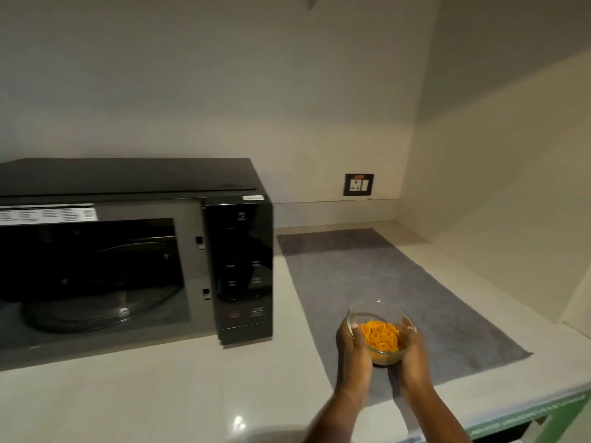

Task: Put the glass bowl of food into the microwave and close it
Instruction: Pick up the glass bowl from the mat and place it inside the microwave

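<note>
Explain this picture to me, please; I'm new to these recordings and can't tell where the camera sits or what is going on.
There is no machine here. A person wears one wide-angle camera on the head, so you look forward and down over their own arms. There is only this one view.

The left hand and right hand cup a glass bowl from either side. Inside it is orange food, in small strips. Whether the bowl rests on the grey mat or is just above it, I cannot tell.

The mat lies on a pale counter. To the left stands a black microwave; its cavity is open to view, with the glass turntable inside. The door itself is out of frame. A wall socket sits on the back wall.
</note>
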A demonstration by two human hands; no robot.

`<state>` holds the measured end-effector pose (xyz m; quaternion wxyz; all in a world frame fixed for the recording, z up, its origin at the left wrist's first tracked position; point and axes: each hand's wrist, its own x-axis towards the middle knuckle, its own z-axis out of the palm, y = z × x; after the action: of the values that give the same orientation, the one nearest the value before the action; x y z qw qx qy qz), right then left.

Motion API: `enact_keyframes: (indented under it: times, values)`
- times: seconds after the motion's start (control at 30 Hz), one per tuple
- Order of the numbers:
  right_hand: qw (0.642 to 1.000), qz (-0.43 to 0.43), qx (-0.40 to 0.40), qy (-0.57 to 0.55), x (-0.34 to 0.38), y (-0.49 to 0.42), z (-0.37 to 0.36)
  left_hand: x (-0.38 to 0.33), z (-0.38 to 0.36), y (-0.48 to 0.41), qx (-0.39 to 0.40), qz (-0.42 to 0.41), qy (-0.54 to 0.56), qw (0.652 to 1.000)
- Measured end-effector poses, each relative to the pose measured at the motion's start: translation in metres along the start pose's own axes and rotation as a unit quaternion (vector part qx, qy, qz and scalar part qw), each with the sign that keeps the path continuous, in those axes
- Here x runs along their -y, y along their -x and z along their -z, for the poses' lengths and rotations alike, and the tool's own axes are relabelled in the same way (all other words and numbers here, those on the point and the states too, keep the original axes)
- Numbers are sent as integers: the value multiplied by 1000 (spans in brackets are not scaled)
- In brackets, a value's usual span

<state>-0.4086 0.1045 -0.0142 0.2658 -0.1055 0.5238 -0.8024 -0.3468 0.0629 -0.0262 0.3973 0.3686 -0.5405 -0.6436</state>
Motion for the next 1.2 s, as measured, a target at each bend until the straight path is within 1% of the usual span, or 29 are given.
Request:
enact_keyframes:
  times: [0.1, 0.2, 0.33, 0.47, 0.63, 0.83, 1.03, 1.13, 1.2]
  values:
    - [1000, -11, 4, -6, -9, 46, -18, 0, 34, 29, -44, -13, 7, 999]
    - [999, -29, 14, 4, -16, 91, -42, -6, 73, 52, -102, -5, 0, 995]
    - [997, -30, 39, 58, -31, 152, -87, -17, 139, 77, -171, 1, 3, 985]
    - [993, -51, 68, 82, -53, 195, -128, -30, 201, 93, -216, -22, 0, 976]
    - [981, -77, 120, 128, -81, 233, -173, -44, 264, 102, -258, -12, -23, 966]
    - [963, -108, 203, 138, -96, 249, -228, -73, 319, 93, -286, -40, -3, 957]
    - [949, -70, 271, 145, -89, 223, -293, -122, 359, 35, -288, -78, -9, 954]
    - [940, -29, 286, 181, -87, 203, -325, -142, 372, 3, -284, -107, -8, 953]
    - [935, -31, 296, 190, -90, 187, -345, -152, 378, -19, -280, -103, -2, 954]
